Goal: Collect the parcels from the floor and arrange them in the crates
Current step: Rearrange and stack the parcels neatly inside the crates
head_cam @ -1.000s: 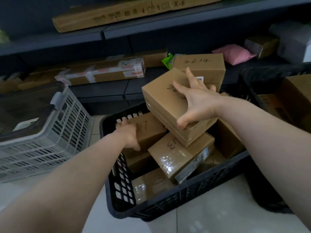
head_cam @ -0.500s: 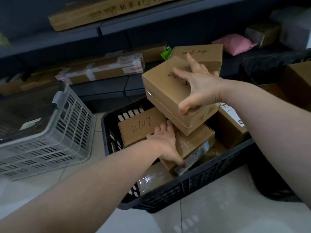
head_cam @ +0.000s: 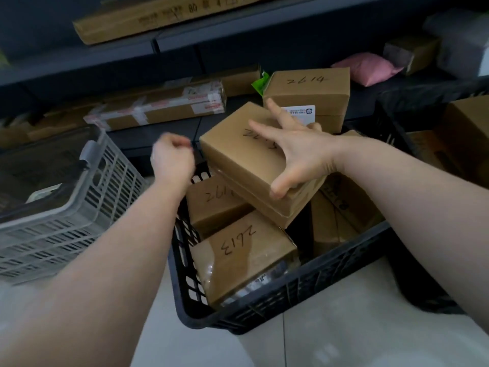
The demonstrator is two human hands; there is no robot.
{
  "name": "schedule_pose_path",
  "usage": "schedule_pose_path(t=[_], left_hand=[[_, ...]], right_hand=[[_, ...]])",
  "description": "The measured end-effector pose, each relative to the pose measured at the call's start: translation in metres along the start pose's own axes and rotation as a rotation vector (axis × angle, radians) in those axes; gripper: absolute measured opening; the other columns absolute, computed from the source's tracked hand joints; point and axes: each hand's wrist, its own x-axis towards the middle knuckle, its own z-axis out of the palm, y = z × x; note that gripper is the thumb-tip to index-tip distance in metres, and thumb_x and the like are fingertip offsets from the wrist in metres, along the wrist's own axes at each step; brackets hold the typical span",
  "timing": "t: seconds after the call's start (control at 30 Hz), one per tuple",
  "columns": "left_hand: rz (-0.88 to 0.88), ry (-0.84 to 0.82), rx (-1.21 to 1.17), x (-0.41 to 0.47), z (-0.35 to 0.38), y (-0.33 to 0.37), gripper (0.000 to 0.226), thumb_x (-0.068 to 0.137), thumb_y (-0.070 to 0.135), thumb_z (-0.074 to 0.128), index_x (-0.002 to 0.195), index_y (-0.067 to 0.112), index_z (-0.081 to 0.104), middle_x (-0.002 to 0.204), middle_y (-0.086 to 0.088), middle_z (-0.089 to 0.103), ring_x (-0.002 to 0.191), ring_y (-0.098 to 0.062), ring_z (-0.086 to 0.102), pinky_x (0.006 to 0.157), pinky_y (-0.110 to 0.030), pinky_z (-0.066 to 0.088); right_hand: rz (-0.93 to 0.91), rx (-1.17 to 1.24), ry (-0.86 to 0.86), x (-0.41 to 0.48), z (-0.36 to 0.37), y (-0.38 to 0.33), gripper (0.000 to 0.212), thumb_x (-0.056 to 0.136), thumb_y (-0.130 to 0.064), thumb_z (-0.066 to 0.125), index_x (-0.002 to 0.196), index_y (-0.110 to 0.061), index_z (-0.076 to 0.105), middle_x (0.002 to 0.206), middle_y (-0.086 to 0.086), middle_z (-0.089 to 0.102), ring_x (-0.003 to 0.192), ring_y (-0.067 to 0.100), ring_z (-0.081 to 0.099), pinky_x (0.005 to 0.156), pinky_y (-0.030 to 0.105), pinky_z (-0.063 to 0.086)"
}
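Head view: boxes (head_cam: 246, 250) crowding black crate (head_cam: 304, 290), grey crate (head_cam: 66, 207) beside.

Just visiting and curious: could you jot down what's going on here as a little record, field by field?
Setting: dark shelving above a pale tiled floor
Black crate: crowded with brown parcels
Right hand: spread over the tilted top parcel, gripping it
Left hand: loosely closed, empty, raised at the crate's far left corner
Readable numbers: box 2613, box 2614
Grey crate: left of the black one
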Motion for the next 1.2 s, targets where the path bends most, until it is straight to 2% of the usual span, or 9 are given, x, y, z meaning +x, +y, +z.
schedule_pose_path(t=[0.1,0.17,0.27,0.4,0.53,0.7,0.93,1.07,1.2], left_hand=[[-0.148,-0.163,-0.274,0.005,0.005,0.029,0.058,0.082,0.060,0.060,0.127,0.023,0.056,0.117,0.000,0.060,0.108,-0.023,0.056,0.096,-0.044,0.045],[-0.057,-0.368,0.113,0.003,0.012,0.028,0.069,0.074,0.071,0.061,0.127,0.026,0.059,0.114,0.002,0.061,0.099,-0.018,0.058,0.086,-0.039,0.047],[0.120,-0.302,0.600,-0.005,0.019,0.009,0.057,0.083,0.068,0.055,0.117,0.024,0.064,0.095,0.005,0.061,0.082,-0.014,0.057,0.065,-0.031,0.044],[0.310,-0.217,0.613,-0.010,0.024,0.001,0.054,0.094,0.048,0.053,0.142,0.026,0.045,0.141,-0.008,0.049,0.127,-0.031,0.045,0.097,-0.046,0.046],[0.541,-0.494,0.720,-0.032,0.039,0.034,0.083,0.071,0.082,0.043,0.145,0.044,0.032,0.157,0.004,0.028,0.144,-0.030,0.020,0.112,-0.067,0.011],[0.671,-0.780,1.009,-0.074,0.084,0.071,0.112,0.047,0.100,0.039,0.147,0.052,0.021,0.164,0.005,0.008,0.148,-0.037,0.001,0.102,-0.075,-0.012],[0.321,-0.863,1.257,-0.049,0.051,0.089,0.138,0.023,0.082,0.069,0.146,0.044,0.020,0.149,0.002,0.024,0.132,-0.030,0.036,0.101,-0.051,0.044],[0.134,-0.890,1.505,-0.027,0.022,0.079,0.129,0.045,0.055,0.088,0.150,0.045,0.015,0.152,-0.003,0.030,0.131,-0.033,0.040,0.101,-0.052,0.046],[0.424,-0.694,1.373,-0.041,0.056,0.079,0.112,0.057,0.055,0.084,0.149,0.026,0.027,0.150,-0.010,0.030,0.129,-0.036,0.043,0.096,-0.044,0.047]], right_hand=[[-0.089,-0.025,-0.086,0.001,0.018,-0.008,0.139,0.039,-0.074,0.070,0.147,-0.048,-0.014,0.150,-0.019,-0.036,0.147,0.025,-0.013,0.114,0.057,-0.002],[-0.053,0.098,-0.121,-0.003,0.032,-0.008,0.149,0.032,-0.080,0.072,0.147,-0.047,-0.016,0.148,-0.021,-0.038,0.147,0.027,-0.014,0.117,0.056,0.001],[0.188,0.284,0.063,-0.009,0.037,0.004,0.154,0.027,-0.089,0.064,0.154,-0.032,-0.002,0.159,-0.008,-0.021,0.149,0.022,0.000,0.119,0.045,0.014],[0.420,0.496,-0.005,-0.022,0.041,0.031,0.086,0.056,-0.088,0.049,0.114,-0.026,0.063,0.119,0.000,0.060,0.098,0.013,0.058,0.076,0.029,0.052],[0.487,0.467,0.290,-0.025,0.052,0.056,0.046,0.093,-0.058,0.044,0.092,-0.020,0.069,0.084,0.002,0.065,0.081,0.025,0.064,0.071,0.035,0.050],[0.544,0.269,0.539,-0.023,0.064,0.076,0.024,0.093,-0.031,0.055,0.112,-0.024,0.069,0.107,0.005,0.070,0.103,0.025,0.061,0.074,0.026,0.039],[0.263,0.960,0.257,-0.016,0.065,0.040,0.023,0.094,-0.005,0.057,0.109,-0.016,0.070,0.089,-0.002,0.073,0.075,0.004,0.068,0.065,0.021,0.058],[0.217,0.444,0.524,-0.002,0.059,0.038,0.033,0.090,-0.009,0.056,0.113,-0.030,0.069,0.108,-0.011,0.069,0.104,0.010,0.063,0.087,0.028,0.051],[0.525,-0.004,0.602,-0.014,0.061,0.077,0.049,0.083,-0.024,0.063,0.131,-0.025,0.054,0.143,0.007,0.044,0.131,0.029,0.039,0.100,0.044,0.038]])
